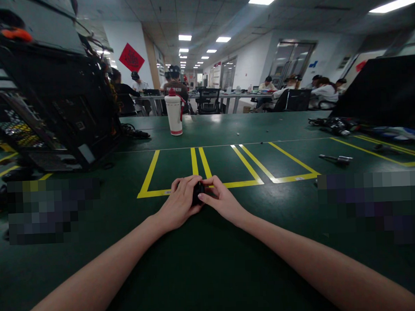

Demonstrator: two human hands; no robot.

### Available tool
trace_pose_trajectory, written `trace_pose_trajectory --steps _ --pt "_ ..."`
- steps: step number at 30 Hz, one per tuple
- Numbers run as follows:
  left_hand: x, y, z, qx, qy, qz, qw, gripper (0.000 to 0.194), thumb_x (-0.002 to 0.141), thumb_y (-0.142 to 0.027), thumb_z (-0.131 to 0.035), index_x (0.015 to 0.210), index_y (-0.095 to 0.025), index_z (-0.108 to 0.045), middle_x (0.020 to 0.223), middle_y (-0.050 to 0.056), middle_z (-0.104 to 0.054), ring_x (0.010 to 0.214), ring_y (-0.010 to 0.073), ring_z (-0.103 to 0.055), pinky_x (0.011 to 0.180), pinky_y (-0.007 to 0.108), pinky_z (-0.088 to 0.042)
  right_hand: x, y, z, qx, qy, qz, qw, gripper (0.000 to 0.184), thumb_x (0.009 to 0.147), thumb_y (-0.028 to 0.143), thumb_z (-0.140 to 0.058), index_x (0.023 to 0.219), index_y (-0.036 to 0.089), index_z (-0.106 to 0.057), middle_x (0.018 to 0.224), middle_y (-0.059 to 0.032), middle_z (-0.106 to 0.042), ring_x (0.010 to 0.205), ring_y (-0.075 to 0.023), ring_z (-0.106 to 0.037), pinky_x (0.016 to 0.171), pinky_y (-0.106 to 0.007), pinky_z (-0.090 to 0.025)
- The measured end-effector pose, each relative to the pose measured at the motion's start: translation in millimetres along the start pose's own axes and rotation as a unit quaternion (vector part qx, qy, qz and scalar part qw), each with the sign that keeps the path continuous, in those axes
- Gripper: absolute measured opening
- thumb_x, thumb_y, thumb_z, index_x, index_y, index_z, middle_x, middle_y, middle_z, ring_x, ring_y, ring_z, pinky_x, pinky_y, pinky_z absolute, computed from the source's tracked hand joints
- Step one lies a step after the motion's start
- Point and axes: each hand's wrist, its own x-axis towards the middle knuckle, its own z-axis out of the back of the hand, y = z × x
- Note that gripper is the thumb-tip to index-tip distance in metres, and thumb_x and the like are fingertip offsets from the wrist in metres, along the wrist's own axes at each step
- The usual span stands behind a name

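Note:
Between my two hands is a small black object (pixel 197 192), mostly covered by fingers, so its kind cannot be made out. My left hand (pixel 182 200) curls over its left side with the fingers closed round it. On the other side, my right hand (pixel 225 200) pinches it, thumb in front and fingers behind. Both hands rest low over the green table (pixel 205 265), at the near edge of yellow tape lines (pixel 229 185) that mark out boxes on the surface.
A white tumbler with a red lid (pixel 174 113) stands beyond the tape. To the left looms an open black computer case (pixel 78 110) with cables (pixel 136 131) beside it. A metal tool (pixel 335 159) and a dark panel (pixel 383 90) are at right. People sit at far desks.

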Motion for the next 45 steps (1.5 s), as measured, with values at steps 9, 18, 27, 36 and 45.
trace_pose_trajectory --steps 9,18,27,36,45 --pt "0.3 -1.1 0.3 0.002 0.003 0.002 1.0 0.055 0.077 -0.021 -0.051 0.123 -0.016 -0.02 0.123 0.013 -0.038 0.115 0.0245 -0.035 0.096 0.045 -0.027 -1.0 4.2 -0.8 -0.007 -0.004 0.009 1.0 0.019 0.079 0.023 -0.049 0.098 0.024 -0.046 0.105 -0.0014 -0.049 0.103 -0.0161 -0.048 0.089 -0.036 -0.042" --pt "0.8 -0.1 -1.3 0.0 -0.001 0.003 1.0 0.057 0.075 -0.02 -0.052 0.122 -0.017 -0.021 0.123 0.013 -0.037 0.115 0.0259 -0.035 0.095 0.047 -0.027 1.7 -1.0 -0.1 -0.013 -0.001 0.008 1.0 0.021 0.077 0.026 -0.052 0.097 0.022 -0.047 0.101 -0.0015 -0.05 0.099 -0.0164 -0.05 0.089 -0.037 -0.041" --pt "0.1 0.8 -1.7 0.004 -0.004 0.003 1.0 0.057 0.075 -0.02 -0.053 0.122 -0.016 -0.021 0.123 0.013 -0.037 0.115 0.0254 -0.035 0.096 0.046 -0.027 -1.9 3.5 -2.0 -0.012 -0.008 0.016 1.0 0.016 0.079 0.025 -0.048 0.095 0.024 -0.046 0.101 -0.0012 -0.048 0.099 -0.0162 -0.049 0.086 -0.036 -0.044" --pt "-0.2 -0.8 1.1 0.002 0.008 0.011 1.0 0.057 0.075 -0.021 -0.053 0.123 -0.017 -0.022 0.124 0.012 -0.036 0.116 0.0246 -0.035 0.097 0.045 -0.026 -2.4 6.6 0.3 -0.019 -0.002 -0.015 1.0 0.024 0.078 0.024 -0.05 0.101 0.022 -0.046 0.108 -0.0035 -0.048 0.105 -0.0186 -0.047 0.09 -0.039 -0.041" --pt "-0.1 0.8 -2.7 0.007 -0.007 0.002 1.0 0.056 0.076 -0.021 -0.052 0.122 -0.016 -0.021 0.123 0.013 -0.037 0.115 0.0252 -0.035 0.095 0.045 -0.028 1.2 -3.4 -0.1 0.016 0.001 0.01 1.0 0.019 0.077 0.025 -0.052 0.095 0.023 -0.045 0.101 -0.0009 -0.049 0.1 -0.0165 -0.05 0.085 -0.035 -0.045"
